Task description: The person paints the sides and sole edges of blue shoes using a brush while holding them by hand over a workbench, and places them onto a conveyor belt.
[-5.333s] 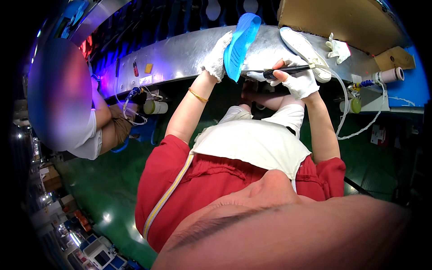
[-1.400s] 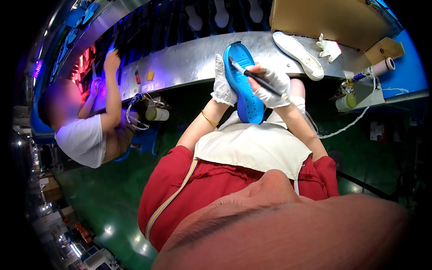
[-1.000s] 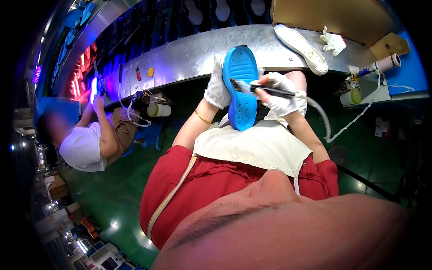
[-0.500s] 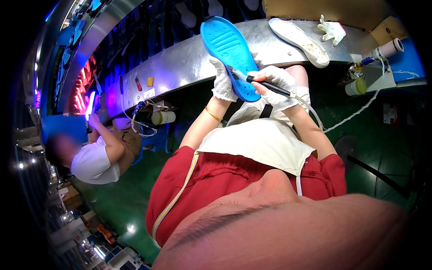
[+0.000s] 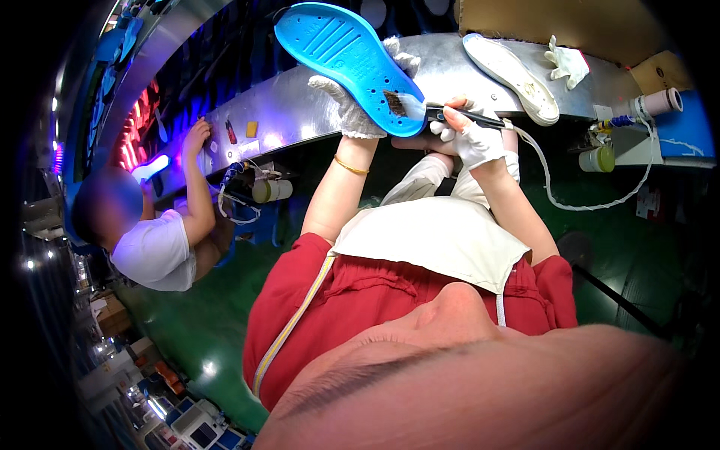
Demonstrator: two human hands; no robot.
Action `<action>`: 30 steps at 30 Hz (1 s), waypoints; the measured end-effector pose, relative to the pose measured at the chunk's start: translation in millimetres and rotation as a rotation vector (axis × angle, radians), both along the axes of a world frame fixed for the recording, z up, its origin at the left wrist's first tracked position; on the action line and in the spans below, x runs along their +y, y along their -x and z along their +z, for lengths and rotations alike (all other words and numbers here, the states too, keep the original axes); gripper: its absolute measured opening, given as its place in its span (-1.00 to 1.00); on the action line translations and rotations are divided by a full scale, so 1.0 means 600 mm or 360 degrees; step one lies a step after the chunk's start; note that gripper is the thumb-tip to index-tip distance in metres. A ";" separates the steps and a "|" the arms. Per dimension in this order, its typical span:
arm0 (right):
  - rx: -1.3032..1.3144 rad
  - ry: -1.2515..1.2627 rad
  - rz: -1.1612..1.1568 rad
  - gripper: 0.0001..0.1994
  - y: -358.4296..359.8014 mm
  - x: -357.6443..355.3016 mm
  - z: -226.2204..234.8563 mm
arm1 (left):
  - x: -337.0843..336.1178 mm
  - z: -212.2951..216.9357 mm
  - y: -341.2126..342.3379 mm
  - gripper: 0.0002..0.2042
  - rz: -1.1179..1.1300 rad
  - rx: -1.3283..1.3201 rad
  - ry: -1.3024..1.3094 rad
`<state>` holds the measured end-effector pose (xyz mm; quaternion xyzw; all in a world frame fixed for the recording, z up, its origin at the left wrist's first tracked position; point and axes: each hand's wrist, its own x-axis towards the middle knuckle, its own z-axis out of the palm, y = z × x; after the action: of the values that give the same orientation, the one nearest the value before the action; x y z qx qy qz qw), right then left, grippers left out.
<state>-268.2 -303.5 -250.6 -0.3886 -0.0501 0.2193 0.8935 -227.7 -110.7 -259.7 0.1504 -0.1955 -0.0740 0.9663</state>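
Note:
A blue shoe sole [image 5: 337,56] is held up over the bench edge by my gloved left hand [image 5: 349,112]. The palm supports it from beneath, and fingertips show past its right edge. My right hand [image 5: 480,142], in a glove that leaves some fingertips bare, grips a brush [image 5: 436,113] with a black handle. Its dark bristles lie against the heel end of the sole. From the handle's back end runs a white tube [image 5: 544,161]. A white shoe sole [image 5: 514,81] rests on the metal bench just beyond my right hand.
The metal bench [image 5: 285,105] curves across in front. A loose white glove [image 5: 568,64] lies at its right, near a cardboard box [image 5: 555,26]. A jar [image 5: 596,159] hangs below the bench. At left, a co-worker [image 5: 154,251] sits near a yellow block [image 5: 252,129].
The blue sole has moved left and tilted further left. The brush has come off the sole's side onto its heel face. The co-worker's arm now reaches onto the bench.

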 end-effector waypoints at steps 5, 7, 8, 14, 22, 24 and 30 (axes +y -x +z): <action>-0.0337 0.0449 0.0075 -0.91 -0.012 0.016 -0.003 | 0.032 -0.011 -0.024 0.16 0.0002 -0.0113 -0.0203; -0.0047 0.0317 0.0239 -0.90 -0.026 0.021 -0.002 | 0.040 -0.014 -0.029 0.15 -0.0052 -0.0173 -0.0226; 0.0156 0.0173 0.0340 -0.90 -0.036 0.020 0.000 | 0.043 -0.015 -0.031 0.15 -0.0076 -0.0198 -0.0270; -0.0786 0.0607 0.0005 -0.87 -0.043 0.006 0.013 | 0.063 -0.006 -0.036 0.15 0.0058 -0.0081 -0.0900; -0.0580 0.0903 0.0607 -0.89 -0.087 -0.004 0.023 | 0.078 0.024 -0.059 0.07 -0.0087 -0.0039 -0.1483; -0.0615 0.1212 0.0703 -0.75 -0.102 -0.013 0.018 | 0.076 0.031 -0.061 0.01 -0.0100 0.0007 -0.1597; -0.1346 0.2123 0.0679 -0.55 -0.102 -0.002 -0.008 | 0.077 0.032 -0.079 -0.18 -0.0028 0.0379 -0.1818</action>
<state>-207.0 -304.6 -255.4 -0.8705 -0.3148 0.2031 0.3191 -180.1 -64.4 -240.4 0.6366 -0.0158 -0.1923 0.7466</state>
